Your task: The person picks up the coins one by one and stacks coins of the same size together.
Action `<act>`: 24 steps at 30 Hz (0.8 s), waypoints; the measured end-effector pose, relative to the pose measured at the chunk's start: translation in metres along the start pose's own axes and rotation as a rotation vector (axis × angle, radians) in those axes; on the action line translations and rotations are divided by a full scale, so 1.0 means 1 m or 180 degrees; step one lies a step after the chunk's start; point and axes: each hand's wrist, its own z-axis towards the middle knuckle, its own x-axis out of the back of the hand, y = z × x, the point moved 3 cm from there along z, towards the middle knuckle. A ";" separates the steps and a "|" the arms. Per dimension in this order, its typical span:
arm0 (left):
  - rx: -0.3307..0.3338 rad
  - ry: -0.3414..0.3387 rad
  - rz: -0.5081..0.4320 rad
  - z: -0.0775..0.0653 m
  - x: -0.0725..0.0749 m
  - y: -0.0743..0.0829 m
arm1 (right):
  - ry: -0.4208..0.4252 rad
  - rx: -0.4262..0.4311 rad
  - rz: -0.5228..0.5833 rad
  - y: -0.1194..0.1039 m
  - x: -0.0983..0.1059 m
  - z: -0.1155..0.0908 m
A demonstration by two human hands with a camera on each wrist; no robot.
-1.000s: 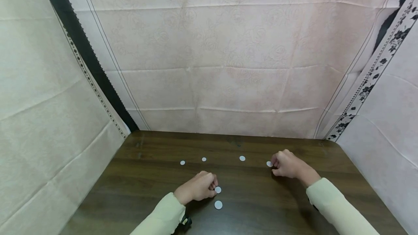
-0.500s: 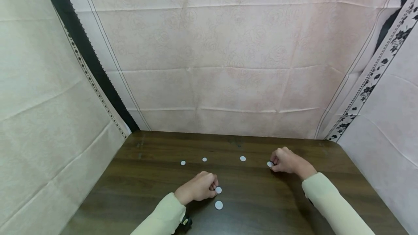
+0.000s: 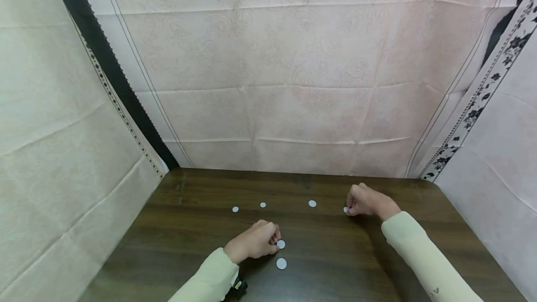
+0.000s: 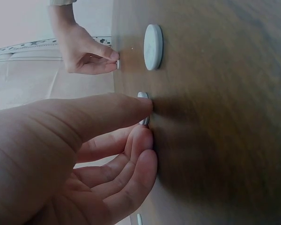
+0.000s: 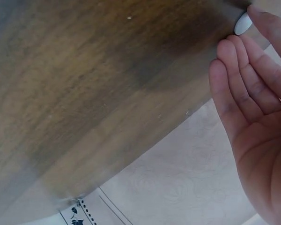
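Note:
My left hand (image 3: 256,241) rests low over the table's middle, its thumb and curled fingers pinching a small flat white disc (image 3: 281,244). In the left wrist view the thumb covers part of that disc (image 4: 143,95). Just nearer to me lies a larger-looking white disc (image 3: 281,264), untouched. Farther right, my right hand (image 3: 369,201) pinches another white disc (image 3: 346,209) at the tabletop. The right wrist view has this disc (image 5: 243,24) between thumb and fingertips, its edge partly hidden.
Several more white discs lie in a loose row at the back: a left one (image 3: 235,209), a second (image 3: 263,205) and a third (image 3: 312,203). The brown wooden table (image 3: 189,246) ends at hanging pale cloths (image 3: 293,83) at the back and sides.
My right hand has edged slightly up, and its fingers now cover more of the disc. The right forearm has swung left. My left hand and the other discs stay put.

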 end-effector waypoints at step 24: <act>-0.0010 0.0000 0.0032 -0.001 0.000 0.002 | -0.0103 -0.0404 -0.0443 -0.002 -0.010 0.011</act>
